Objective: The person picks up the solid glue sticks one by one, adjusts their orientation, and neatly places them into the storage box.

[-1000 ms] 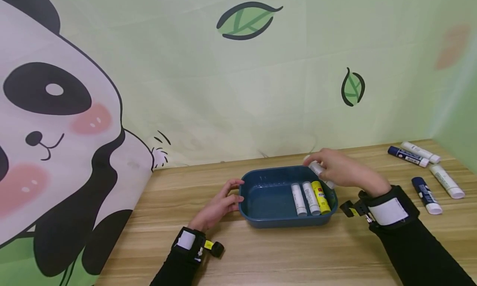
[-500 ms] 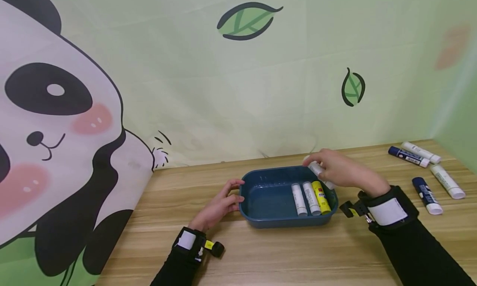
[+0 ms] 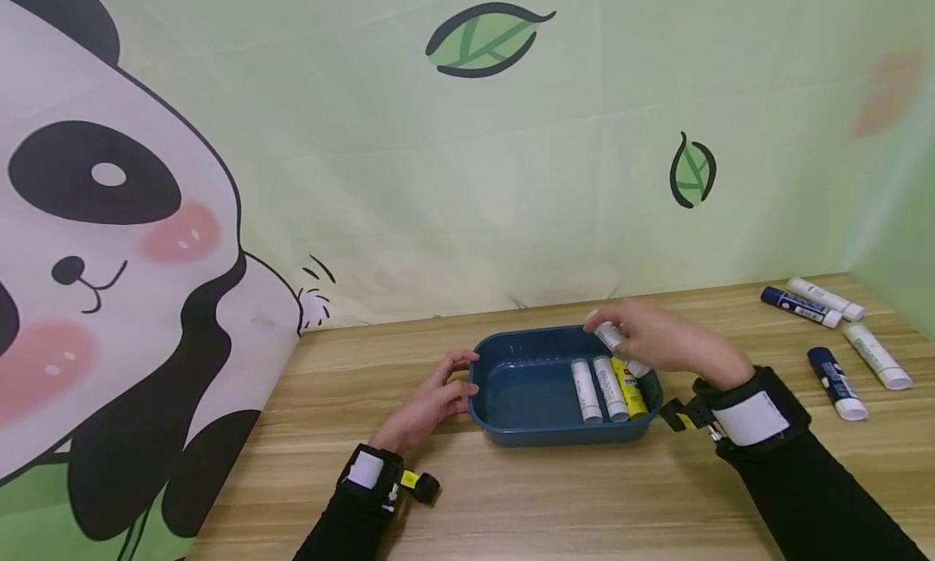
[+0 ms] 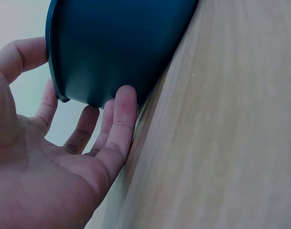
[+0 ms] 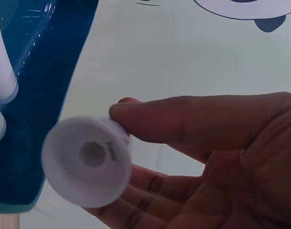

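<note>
A dark blue plastic tray (image 3: 504,439) stands on the wooden table, with two white glue sticks (image 3: 586,392) and a yellow glue stick (image 3: 630,389) lying side by side in its right half. My left hand (image 3: 425,405) rests against the tray's left end; in the left wrist view its spread fingers (image 4: 125,107) touch the outer wall and rim. Above the tray's back right corner, my right hand (image 3: 661,338) pinches another white glue stick (image 5: 85,160) between thumb and fingers. That stick's hollow round end faces the right wrist camera. It partly covers the yellow one.
At the far right of the table (image 3: 555,504) lie two dark blue glue sticks (image 3: 799,307) with white ends and two more white glue sticks (image 3: 875,355). A green cloth backdrop (image 3: 380,179) with a printed panda and leaves hangs behind the table.
My right hand has shifted slightly left with the white glue stick, further over the tray and the yellow stick. My left hand and the tray have stayed put.
</note>
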`<state>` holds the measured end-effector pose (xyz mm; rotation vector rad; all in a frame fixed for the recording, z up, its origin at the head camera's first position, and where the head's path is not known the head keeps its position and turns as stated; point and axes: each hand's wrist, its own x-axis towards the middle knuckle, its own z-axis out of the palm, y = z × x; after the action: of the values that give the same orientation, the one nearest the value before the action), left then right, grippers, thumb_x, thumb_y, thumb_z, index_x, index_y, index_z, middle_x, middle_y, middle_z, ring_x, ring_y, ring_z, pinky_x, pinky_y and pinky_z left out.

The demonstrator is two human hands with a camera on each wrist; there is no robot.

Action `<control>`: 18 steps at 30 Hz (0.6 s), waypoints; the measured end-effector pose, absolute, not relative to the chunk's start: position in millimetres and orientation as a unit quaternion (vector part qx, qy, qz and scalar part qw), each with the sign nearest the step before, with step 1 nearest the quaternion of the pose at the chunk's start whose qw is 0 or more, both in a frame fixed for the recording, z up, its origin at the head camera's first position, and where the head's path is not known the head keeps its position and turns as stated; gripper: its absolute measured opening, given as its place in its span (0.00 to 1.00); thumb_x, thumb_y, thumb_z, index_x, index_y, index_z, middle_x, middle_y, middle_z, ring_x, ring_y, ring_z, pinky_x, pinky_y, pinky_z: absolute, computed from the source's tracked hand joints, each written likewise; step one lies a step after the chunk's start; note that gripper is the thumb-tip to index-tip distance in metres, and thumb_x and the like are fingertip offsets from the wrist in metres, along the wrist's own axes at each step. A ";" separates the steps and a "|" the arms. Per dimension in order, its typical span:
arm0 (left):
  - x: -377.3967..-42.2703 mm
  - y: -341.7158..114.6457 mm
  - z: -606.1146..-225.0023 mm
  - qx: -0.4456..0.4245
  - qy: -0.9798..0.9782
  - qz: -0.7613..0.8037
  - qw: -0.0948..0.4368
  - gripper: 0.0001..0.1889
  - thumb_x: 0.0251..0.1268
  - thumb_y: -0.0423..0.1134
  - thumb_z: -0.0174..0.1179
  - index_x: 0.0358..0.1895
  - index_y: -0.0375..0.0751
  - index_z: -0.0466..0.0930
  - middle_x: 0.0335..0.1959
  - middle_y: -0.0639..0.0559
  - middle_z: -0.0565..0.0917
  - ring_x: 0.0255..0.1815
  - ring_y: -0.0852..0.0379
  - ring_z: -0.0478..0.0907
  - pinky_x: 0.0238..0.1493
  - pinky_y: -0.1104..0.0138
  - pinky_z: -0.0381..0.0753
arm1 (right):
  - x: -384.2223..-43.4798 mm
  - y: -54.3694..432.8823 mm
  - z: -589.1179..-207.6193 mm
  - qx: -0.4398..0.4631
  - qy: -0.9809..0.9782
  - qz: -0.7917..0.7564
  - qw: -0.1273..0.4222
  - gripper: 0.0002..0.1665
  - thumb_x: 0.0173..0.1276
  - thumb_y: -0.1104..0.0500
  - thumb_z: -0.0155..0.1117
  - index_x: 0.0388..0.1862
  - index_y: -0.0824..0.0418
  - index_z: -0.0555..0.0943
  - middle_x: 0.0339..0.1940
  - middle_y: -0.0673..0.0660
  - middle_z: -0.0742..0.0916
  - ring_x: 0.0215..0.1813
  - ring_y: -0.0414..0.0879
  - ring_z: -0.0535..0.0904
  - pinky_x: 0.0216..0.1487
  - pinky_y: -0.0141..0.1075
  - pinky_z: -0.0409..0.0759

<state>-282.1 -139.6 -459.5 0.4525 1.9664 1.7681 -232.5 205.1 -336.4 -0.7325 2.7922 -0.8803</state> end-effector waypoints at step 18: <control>-281.7 -139.5 -460.4 0.166 0.716 0.639 0.226 0.24 0.68 0.39 0.55 0.66 0.54 0.63 0.68 0.48 0.56 0.50 0.50 0.72 0.49 0.64 0.76 | -234.7 192.8 -344.9 -0.251 0.924 -0.278 0.074 0.24 0.61 0.73 0.58 0.57 0.64 0.78 0.53 0.65 0.79 0.38 0.50 0.74 0.32 0.35 0.72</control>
<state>-281.7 -139.5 -460.4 0.4589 1.9738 1.7617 -234.7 192.8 -344.9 -0.7542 2.7753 -0.8333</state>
